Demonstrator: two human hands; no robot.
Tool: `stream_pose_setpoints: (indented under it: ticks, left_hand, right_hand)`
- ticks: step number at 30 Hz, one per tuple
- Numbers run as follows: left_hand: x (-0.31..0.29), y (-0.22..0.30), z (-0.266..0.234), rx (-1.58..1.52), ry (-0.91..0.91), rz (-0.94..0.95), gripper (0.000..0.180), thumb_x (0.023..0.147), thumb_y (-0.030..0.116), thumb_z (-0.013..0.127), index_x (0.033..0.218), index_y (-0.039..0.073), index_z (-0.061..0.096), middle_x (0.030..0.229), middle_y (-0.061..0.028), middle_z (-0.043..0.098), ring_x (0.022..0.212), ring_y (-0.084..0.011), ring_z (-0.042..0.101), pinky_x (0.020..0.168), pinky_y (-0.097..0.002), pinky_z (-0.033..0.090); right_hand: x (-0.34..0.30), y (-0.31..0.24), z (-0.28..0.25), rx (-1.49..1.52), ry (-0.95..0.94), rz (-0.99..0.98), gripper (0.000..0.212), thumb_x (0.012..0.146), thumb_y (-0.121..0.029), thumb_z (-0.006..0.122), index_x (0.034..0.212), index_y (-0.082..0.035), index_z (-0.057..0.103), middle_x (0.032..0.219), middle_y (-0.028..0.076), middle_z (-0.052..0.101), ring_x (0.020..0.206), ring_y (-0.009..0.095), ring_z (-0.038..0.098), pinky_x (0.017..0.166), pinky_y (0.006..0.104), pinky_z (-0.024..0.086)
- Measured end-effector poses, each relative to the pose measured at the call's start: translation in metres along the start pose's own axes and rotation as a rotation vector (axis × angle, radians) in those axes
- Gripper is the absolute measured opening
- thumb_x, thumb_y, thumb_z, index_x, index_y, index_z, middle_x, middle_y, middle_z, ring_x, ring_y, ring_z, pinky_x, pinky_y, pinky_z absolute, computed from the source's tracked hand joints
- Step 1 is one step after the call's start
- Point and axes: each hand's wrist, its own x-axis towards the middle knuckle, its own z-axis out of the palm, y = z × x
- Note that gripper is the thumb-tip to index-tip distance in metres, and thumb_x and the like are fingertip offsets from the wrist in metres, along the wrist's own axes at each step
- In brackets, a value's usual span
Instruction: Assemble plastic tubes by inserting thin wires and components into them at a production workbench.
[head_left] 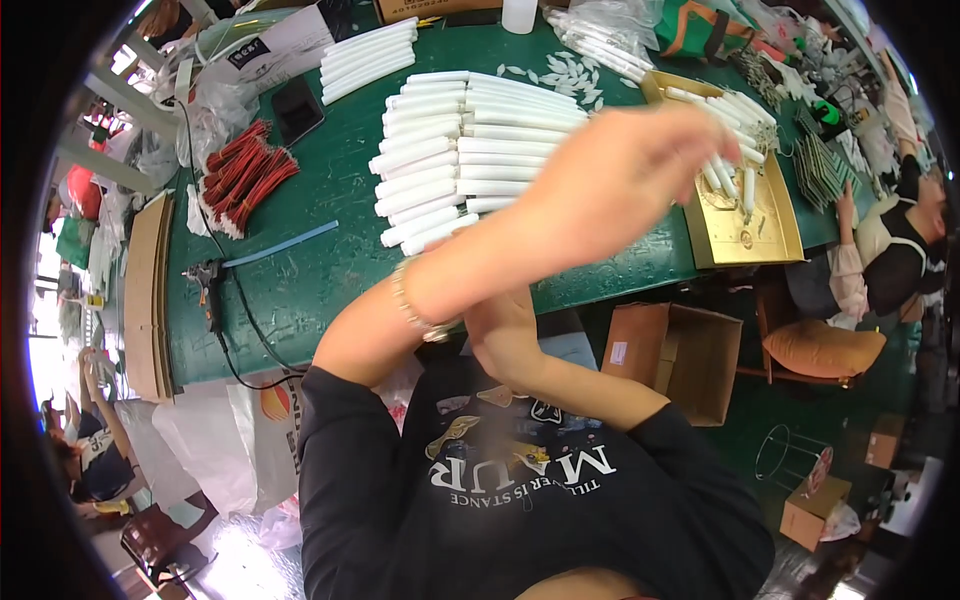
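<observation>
My left hand (640, 150) reaches across to the right, blurred by motion, its fingers beside the open gold-coloured box (745, 235). Short white tubes (722, 178) with thin wires lie in that box. Crossing beneath the left forearm, my right hand (500, 315) is mostly hidden; its fingers seem to be by the near end of the white stick rows. Those candle-like white sticks (415, 165) lie side by side in two adjoining columns on the green table (300, 315). Whether either hand holds anything does not show.
Red wire bundles (245, 180), a dark phone-like slab (297, 110) and a glue gun (207, 285) with a blue strip (285, 243) lie left. Small flame-shaped white pieces (570, 75) are scattered at the back. An open cardboard box (670, 360) stands below the table; a co-worker (890, 240) sits right.
</observation>
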Motion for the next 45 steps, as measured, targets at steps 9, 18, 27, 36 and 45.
stream_pose_setpoints:
  ticks: [9, 18, 27, 36, 45]
  left_hand:
    - [-0.036, -0.121, 0.041, 0.600, -0.392, -0.159, 0.015, 0.083, 0.025, 0.049, 0.093, 0.019, 0.058, 0.066, -0.0099, 0.057, 0.062, -0.0287, 0.056, 0.055, -0.0383, 0.043]
    - [-0.042, -0.137, 0.037, 0.657, -0.350, 0.260, 0.028, 0.076, 0.013, 0.052, 0.104, 0.009, 0.052, 0.095, -0.0096, 0.053, 0.086, -0.0259, 0.052, 0.069, -0.0354, 0.044]
    - [-0.072, -0.034, -0.057, 0.821, -0.294, -0.240, 0.023, 0.077, 0.016, 0.056, 0.095, 0.003, 0.051, 0.091, -0.0122, 0.054, 0.085, -0.0296, 0.053, 0.070, -0.0352, 0.043]
    - [-0.167, -0.038, -0.063, 1.169, -0.190, -0.272, 0.022, 0.070, 0.005, 0.058, 0.091, 0.004, 0.050, 0.093, -0.0119, 0.049, 0.087, -0.0286, 0.049, 0.073, -0.0371, 0.041]
    - [-0.157, -0.058, -0.080, 1.165, -0.047, -0.210, 0.011, 0.072, 0.003, 0.058, 0.082, 0.009, 0.056, 0.119, -0.0023, 0.048, 0.122, -0.0291, 0.031, 0.097, -0.0521, 0.020]
  right_hand:
    - [-0.032, -0.047, -0.067, 0.166, 0.074, 0.420, 0.038, 0.088, -0.015, 0.040, 0.121, 0.003, 0.035, 0.126, 0.016, 0.037, 0.115, 0.024, 0.039, 0.098, 0.0363, 0.029]
    - [-0.039, -0.097, -0.095, -0.797, -0.054, 0.284, 0.015, 0.083, -0.009, 0.050, 0.089, 0.003, 0.057, 0.078, 0.008, 0.059, 0.069, 0.014, 0.056, 0.064, 0.0242, 0.045]
    - [0.006, -0.103, -0.114, -1.684, -0.079, -0.605, 0.018, 0.065, -0.006, 0.064, 0.083, -0.005, 0.058, 0.084, 0.007, 0.054, 0.081, 0.025, 0.051, 0.071, 0.0336, 0.041]
    - [0.040, -0.099, -0.128, -1.768, -0.285, -0.615, 0.017, 0.065, -0.011, 0.065, 0.080, -0.008, 0.057, 0.082, 0.005, 0.052, 0.081, 0.024, 0.049, 0.070, 0.0334, 0.039]
    - [0.060, -0.101, -0.131, -1.689, -0.354, -0.587, 0.014, 0.066, -0.012, 0.064, 0.078, -0.007, 0.057, 0.078, 0.004, 0.050, 0.079, 0.023, 0.049, 0.070, 0.0330, 0.038]
